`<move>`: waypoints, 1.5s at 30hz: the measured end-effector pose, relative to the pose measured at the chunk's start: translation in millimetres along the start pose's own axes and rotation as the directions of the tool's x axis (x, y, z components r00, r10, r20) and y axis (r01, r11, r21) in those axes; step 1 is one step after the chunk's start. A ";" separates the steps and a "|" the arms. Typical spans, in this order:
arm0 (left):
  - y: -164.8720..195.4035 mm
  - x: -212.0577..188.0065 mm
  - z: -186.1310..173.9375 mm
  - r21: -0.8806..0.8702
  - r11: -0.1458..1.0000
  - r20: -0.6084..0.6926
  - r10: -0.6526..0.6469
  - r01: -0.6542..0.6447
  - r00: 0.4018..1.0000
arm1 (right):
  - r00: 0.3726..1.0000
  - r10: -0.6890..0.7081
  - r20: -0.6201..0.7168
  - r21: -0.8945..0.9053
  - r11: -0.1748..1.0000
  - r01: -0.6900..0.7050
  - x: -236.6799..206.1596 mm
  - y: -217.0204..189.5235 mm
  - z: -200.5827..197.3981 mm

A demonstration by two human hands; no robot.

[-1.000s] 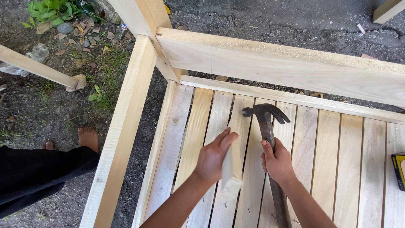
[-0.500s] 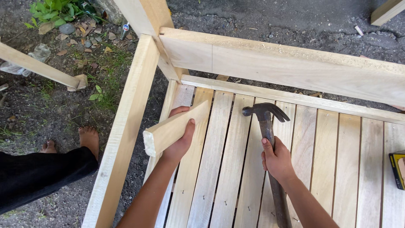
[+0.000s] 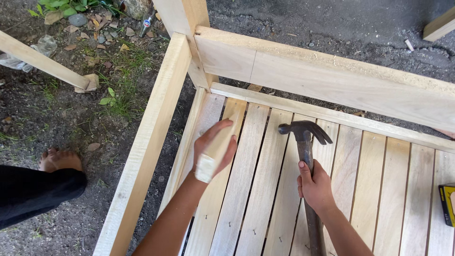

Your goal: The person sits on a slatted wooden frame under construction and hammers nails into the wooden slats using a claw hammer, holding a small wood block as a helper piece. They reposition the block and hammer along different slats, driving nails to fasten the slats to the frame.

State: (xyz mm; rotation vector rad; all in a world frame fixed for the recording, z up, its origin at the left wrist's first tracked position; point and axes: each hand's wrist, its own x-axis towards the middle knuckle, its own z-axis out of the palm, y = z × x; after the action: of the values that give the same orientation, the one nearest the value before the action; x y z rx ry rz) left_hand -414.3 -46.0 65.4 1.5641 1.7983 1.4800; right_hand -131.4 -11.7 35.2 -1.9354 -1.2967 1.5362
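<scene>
My left hand (image 3: 214, 148) grips a short pale wooden piece (image 3: 206, 169), its cut end toward me. The piece lies down along the slats, close to the frame's left side rail (image 3: 150, 142). My right hand (image 3: 314, 187) is closed round the handle of a claw hammer. The dark hammer head (image 3: 303, 130) rests over the pale wooden slats (image 3: 265, 189), to the right of my left hand. The slats run away from me to a thin cross strip below the tall end board (image 3: 332, 80).
A corner post (image 3: 182, 19) rises at the frame's far left corner. A yellow and black box (image 3: 447, 205) sits on the slats at the right edge. A bare foot (image 3: 59, 159) and a black trouser leg stand on the dirt at left. A loose wooden stick (image 3: 42, 61) lies beyond them.
My left hand picked the wooden piece up from the slats, lifted it toward the left rail, and has now lowered it flat along the leftmost slats. The hammer hand stayed put.
</scene>
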 end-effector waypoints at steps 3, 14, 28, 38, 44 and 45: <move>-7.1 2.6 -0.8 -0.196 0.979 -0.010 -0.066 0.063 0.998 | 0.999 -0.041 -0.016 -0.103 0.994 0.039 -1.8 -7.0 3.3; -20.3 -6.0 3.6 -0.325 0.942 -0.040 -0.098 0.079 0.994 | 0.835 -0.546 0.068 -0.455 0.728 0.513 -6.3 -82.3 -3.2; -25.5 -12.2 18.7 -0.356 0.918 0.058 -0.166 0.176 0.984 | 0.857 -0.514 0.038 -0.497 0.735 0.462 -10.8 -80.4 -9.7; -14.2 12.0 -4.5 -0.208 0.976 -0.259 -0.116 0.062 0.959 | 0.935 -0.346 0.082 -0.579 0.746 0.327 14.6 -94.3 3.1; -13.4 9.8 1.6 -0.256 0.964 -0.235 -0.133 0.071 0.963 | 0.908 -0.403 0.112 -0.606 0.696 0.384 2.9 -104.2 16.2; -13.1 9.0 2.4 -0.263 0.961 -0.228 -0.152 0.089 0.962 | 0.934 -0.341 0.111 -0.594 0.731 0.337 10.2 -107.4 23.8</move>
State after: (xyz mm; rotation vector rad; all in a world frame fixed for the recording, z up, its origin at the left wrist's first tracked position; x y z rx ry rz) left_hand -422.3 -35.1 56.7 1.1691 1.7162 1.8258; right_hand -199.7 46.3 99.8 -1.8601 -2.2066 0.9925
